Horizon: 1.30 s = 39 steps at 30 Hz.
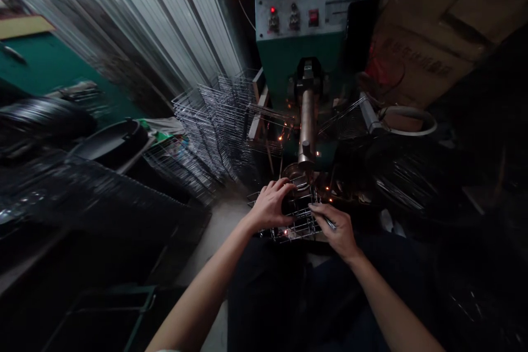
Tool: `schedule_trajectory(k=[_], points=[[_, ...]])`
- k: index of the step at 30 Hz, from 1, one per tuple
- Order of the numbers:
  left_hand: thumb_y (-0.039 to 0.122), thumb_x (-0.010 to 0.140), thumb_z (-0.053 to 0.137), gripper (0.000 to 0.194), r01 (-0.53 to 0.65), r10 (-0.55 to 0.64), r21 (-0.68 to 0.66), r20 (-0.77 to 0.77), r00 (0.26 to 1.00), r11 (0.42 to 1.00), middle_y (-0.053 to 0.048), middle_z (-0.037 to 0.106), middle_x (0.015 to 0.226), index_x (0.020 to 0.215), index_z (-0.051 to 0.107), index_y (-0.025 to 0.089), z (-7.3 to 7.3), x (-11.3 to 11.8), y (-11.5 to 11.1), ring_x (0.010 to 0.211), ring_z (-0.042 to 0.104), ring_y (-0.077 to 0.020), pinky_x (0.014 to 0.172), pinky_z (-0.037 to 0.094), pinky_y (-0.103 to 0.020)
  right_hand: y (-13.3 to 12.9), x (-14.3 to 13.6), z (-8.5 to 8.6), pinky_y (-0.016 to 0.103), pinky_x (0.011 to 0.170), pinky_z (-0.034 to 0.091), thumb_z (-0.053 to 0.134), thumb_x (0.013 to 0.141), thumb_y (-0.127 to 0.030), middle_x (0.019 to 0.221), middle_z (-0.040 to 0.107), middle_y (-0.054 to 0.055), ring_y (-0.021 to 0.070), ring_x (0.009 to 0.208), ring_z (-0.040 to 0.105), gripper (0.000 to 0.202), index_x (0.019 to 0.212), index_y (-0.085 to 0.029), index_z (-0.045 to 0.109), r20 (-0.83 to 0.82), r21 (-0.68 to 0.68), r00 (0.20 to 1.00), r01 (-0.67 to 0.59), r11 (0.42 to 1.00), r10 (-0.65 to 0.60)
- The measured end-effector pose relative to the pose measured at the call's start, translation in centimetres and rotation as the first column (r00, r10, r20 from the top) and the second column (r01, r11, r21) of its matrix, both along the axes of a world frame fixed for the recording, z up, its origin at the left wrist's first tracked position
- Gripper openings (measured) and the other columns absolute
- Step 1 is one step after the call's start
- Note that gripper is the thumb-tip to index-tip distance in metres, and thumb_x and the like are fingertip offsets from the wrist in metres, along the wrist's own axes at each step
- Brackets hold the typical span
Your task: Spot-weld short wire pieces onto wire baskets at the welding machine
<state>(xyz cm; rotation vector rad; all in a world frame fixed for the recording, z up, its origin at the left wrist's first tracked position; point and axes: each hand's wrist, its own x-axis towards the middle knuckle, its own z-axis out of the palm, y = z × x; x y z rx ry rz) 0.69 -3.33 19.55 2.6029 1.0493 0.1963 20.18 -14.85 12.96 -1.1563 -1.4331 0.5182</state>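
Note:
A small wire basket (303,226) sits just above my lap, under the electrode arm of a spot welder (307,124). My left hand (270,206) grips its left side, with fingers curled over the top wires and the thumb lower down. At its right side, my right hand (338,231) is closed in a pinch around thin metal wire pieces (329,222), their tips by the basket's edge. Orange sparks (281,137) fly around the arm and below it. Dim light and blur hide the exact contact between the electrode and the basket.
Stacked wire grid panels (218,121) stand to the left of the welder. Its control panel (311,8) shows a lit red lamp. Cardboard boxes (421,60) lean at the back right, near a round tub (408,121). A black basin (109,140) is at left.

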Motion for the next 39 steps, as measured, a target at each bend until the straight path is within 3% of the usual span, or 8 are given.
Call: schedule_trajectory(k=[8, 16, 20, 26, 33, 37, 39], points=[[0.044, 0.061, 0.082, 0.078, 0.028, -0.028, 0.002, 0.054, 0.998, 1.000, -0.009, 0.049, 0.143, 0.131, 0.053, 0.025, 0.0, 1.2, 3.9, 0.124, 0.051, -0.0325, 0.105, 0.042, -0.047, 3.6, 0.6, 1.2, 0.034, 0.088, 0.056, 0.061, 0.095, -0.021, 0.101, 0.075, 0.004, 0.0211, 0.094, 0.071, 0.019, 0.105, -0.026, 0.075, 0.047, 0.018, 0.997, 0.064, 0.998, -0.065], [0.044, 0.059, 0.081, 0.082, 0.007, -0.007, 0.053, 0.006, 1.000, 0.999, -0.010, 0.048, 0.144, 0.133, 0.052, 0.026, 0.5, 1.3, 3.5, 0.120, 0.052, -0.0348, 0.100, 0.045, -0.048, 3.5, 0.7, 1.4, 0.031, 0.084, 0.053, 0.064, 0.094, -0.027, 0.096, 0.073, 0.003, 0.0196, 0.089, 0.069, 0.011, 0.101, -0.023, 0.071, 0.018, -0.058, 0.991, 0.136, 0.989, -0.135], [0.043, 0.059, 0.080, 0.082, 0.007, -0.006, 0.062, -0.007, 1.000, 0.998, -0.009, 0.048, 0.145, 0.134, 0.052, 0.028, 0.5, 1.8, 4.9, 0.122, 0.051, -0.0375, 0.100, 0.044, -0.052, 4.7, 1.2, 0.9, 0.029, 0.078, 0.051, 0.067, 0.091, -0.035, 0.089, 0.070, 0.003, 0.0193, 0.082, 0.066, 0.015, 0.097, -0.021, 0.065, -0.010, -0.092, 0.981, 0.191, 0.977, -0.193], [0.039, 0.057, 0.081, 0.081, 0.104, -0.106, 0.041, 0.068, 0.992, 0.994, -0.011, 0.047, 0.146, 0.132, 0.054, 0.023, -0.4, 2.3, 7.6, 0.129, 0.050, -0.0352, 0.113, 0.036, -0.050, 6.1, 2.1, -0.4, 0.030, 0.079, 0.050, 0.067, 0.089, -0.033, 0.092, 0.067, 0.003, 0.0197, 0.086, 0.065, 0.014, 0.096, -0.022, 0.063, -0.107, -0.109, 0.987, 0.108, 0.988, -0.120], [0.041, 0.058, 0.082, 0.084, 0.153, -0.160, 0.070, 0.112, 0.981, 0.986, -0.014, 0.049, 0.142, 0.133, 0.053, 0.019, -0.8, 2.3, 8.7, 0.129, 0.052, -0.0341, 0.114, 0.035, -0.048, 6.7, 2.0, -0.3, 0.028, 0.072, 0.048, 0.068, 0.088, -0.030, 0.089, 0.065, 0.002, 0.0179, 0.083, 0.062, 0.011, 0.092, -0.021, 0.063, -0.106, -0.122, 0.982, 0.144, 0.982, -0.158], [0.040, 0.059, 0.083, 0.083, 0.158, -0.163, 0.050, 0.133, 0.978, 0.986, -0.012, 0.048, 0.146, 0.135, 0.054, 0.023, -0.7, 2.5, 9.1, 0.134, 0.047, -0.0352, 0.117, 0.031, -0.050, 7.1, 1.9, -0.1, 0.030, 0.079, 0.050, 0.071, 0.084, -0.032, 0.090, 0.065, 0.003, 0.0194, 0.088, 0.063, 0.014, 0.085, -0.020, 0.064, -0.197, -0.144, 0.969, 0.121, 0.982, -0.149], [0.044, 0.061, 0.084, 0.088, 0.143, -0.143, 0.011, 0.161, 0.977, 0.990, -0.010, 0.045, 0.150, 0.140, 0.049, 0.028, -0.9, 1.5, 9.2, 0.140, 0.039, -0.0373, 0.118, 0.028, -0.055, 6.6, 2.5, -0.1, 0.033, 0.084, 0.052, 0.072, 0.084, -0.035, 0.092, 0.067, 0.005, 0.0210, 0.093, 0.065, 0.018, 0.082, -0.019, 0.064, -0.253, -0.168, 0.956, 0.111, 0.979, -0.152]])
